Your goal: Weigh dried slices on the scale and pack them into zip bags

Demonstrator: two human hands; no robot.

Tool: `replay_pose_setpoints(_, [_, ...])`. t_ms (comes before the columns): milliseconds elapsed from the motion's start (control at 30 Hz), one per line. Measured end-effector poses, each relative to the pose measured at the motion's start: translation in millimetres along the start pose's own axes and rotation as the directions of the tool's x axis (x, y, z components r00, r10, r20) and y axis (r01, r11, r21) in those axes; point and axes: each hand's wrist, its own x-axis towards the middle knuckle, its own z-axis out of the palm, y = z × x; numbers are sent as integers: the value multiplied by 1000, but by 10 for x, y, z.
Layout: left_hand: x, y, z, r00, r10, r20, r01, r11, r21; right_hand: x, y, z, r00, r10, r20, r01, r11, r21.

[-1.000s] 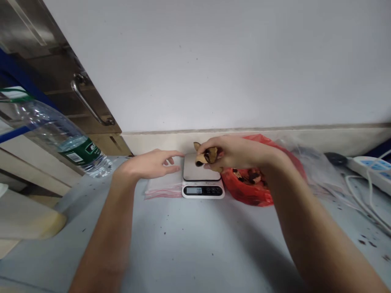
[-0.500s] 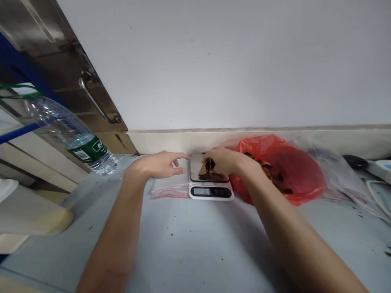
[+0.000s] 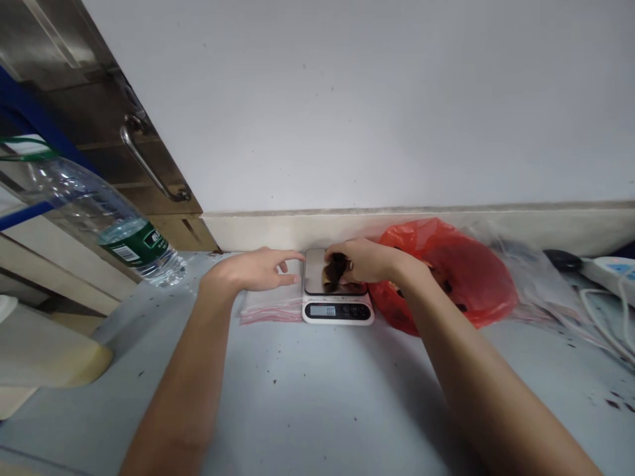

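Tabletop (image 3: 297,403) spreads toward us in the head view, flecked with dark specks, and gives us room between our forearms. At the far edge it meets the wall (image 3: 342,112), so the scale (image 3: 312,268) sits with little space behind it. Over its plate, our right hand (image 3: 364,259) curls its fingers round brown dried pieces (image 3: 335,272); we cannot tell whether the plate bears them. The display (image 3: 323,311) reads 0.0. Our left hand (image 3: 258,270) holds nothing, thumb and fingers parted, fingertips just beside the plate's left edge, above clear zip bags (image 3: 270,312) that lie against the scale.

On the right, we have less room: a red bag (image 3: 483,284), its mouth open on more pieces, crowds the scale's edge, and clear plastic (image 3: 538,277) lies beyond it. Well to our left, we see a water bottle (image 3: 136,246) and a pale container (image 3: 49,347).
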Motion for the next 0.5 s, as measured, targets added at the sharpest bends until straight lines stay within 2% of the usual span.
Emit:
replay_pose_setpoints(200, [-11, -4, -12, 1000, -5, -4, 5, 1000, 5, -52, 13, -30, 1000, -17, 8, 16, 996, 89])
replay_pose_setpoints(367, [-27, 17, -23, 1000, 19, -13, -19, 1000, 12, -73, 53, -50, 1000, 22, -14, -20, 994, 108])
replay_pose_setpoints(500, [-60, 37, -38, 1000, -11, -10, 11, 1000, -11, -132, 63, -94, 999, 33, -13, -31, 992, 122])
